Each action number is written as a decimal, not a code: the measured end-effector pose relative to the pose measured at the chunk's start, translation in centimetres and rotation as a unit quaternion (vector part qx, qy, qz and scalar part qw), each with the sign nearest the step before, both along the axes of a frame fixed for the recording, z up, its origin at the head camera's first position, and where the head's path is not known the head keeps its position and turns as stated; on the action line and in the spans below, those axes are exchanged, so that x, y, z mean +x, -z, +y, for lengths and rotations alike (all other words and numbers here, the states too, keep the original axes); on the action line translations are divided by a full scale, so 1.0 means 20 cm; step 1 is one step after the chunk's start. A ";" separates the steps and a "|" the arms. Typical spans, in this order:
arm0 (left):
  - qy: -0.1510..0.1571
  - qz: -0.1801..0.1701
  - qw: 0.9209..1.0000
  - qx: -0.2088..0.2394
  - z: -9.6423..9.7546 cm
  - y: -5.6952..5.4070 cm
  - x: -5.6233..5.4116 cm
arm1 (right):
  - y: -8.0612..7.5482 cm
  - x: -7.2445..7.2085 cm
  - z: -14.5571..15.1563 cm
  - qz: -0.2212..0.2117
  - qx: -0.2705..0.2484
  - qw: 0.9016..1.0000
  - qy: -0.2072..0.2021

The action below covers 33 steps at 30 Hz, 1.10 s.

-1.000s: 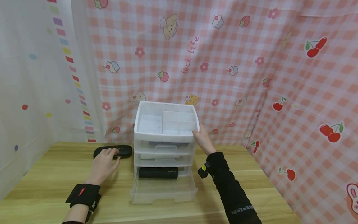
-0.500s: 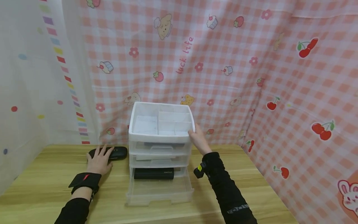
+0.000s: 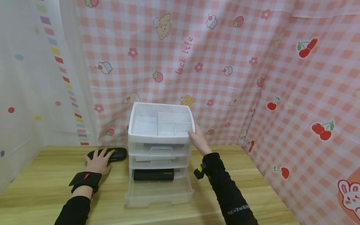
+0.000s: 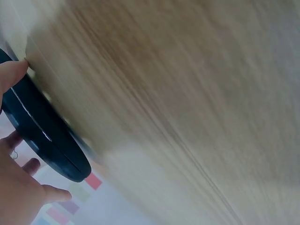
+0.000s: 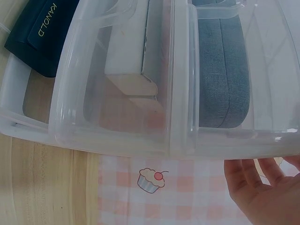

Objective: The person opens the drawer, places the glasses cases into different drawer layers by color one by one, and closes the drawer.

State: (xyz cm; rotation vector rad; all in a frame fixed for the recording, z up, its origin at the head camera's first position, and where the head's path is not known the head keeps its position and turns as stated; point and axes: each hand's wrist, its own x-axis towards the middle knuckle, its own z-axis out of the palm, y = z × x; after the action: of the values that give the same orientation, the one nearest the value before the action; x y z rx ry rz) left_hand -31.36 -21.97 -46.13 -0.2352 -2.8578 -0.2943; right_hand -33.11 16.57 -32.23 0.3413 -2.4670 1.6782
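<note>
A white plastic drawer organizer [image 3: 158, 139] stands mid-table, its clear bottom drawer [image 3: 158, 199] pulled out. Inside that drawer lies a dark case [image 3: 153, 174] lettered KANOLD. My right hand [image 3: 199, 140] holds the organizer's right side near the top rim; in the right wrist view its fingers [image 5: 269, 174] lie along the side wall. Over at the left, my left hand [image 3: 98, 162] spreads across a black glasses case [image 3: 119, 154] on the table. From the left wrist, the thumb [image 4: 14, 74] is on one side of the glasses case and the fingers on the other.
Through the upper drawers show a white box [image 5: 131, 47] and a grey-blue fabric case [image 5: 222, 70]. The organizer's top tray has several compartments. A pink checked curtain [image 3: 135, 78] hangs behind the wooden table [image 3: 219, 200], and a white one [image 3: 28, 93] on the left.
My left hand has settled from above the black glasses case onto it, fingers spreading over it. My right hand keeps its hold on the organizer. The head view has shifted slightly.
</note>
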 end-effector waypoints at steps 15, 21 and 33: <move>0.049 0.021 0.999 -0.011 -0.03 0.00 0.05 | 0.00 0.01 0.00 -0.002 0.004 1.000 -0.002; 0.039 -0.019 0.999 -0.013 -0.03 -0.03 0.08 | 0.00 0.00 0.00 0.001 0.007 1.000 -0.006; 0.048 -0.016 0.998 0.025 0.00 -0.08 0.19 | 0.00 0.00 0.00 0.006 0.003 1.000 -0.013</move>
State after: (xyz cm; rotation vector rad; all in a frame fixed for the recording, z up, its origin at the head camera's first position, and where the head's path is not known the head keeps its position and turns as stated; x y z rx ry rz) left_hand -27.59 -21.97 -44.49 -0.3614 -2.8705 -0.3912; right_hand -33.18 16.66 -32.27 0.3833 -2.4701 1.6749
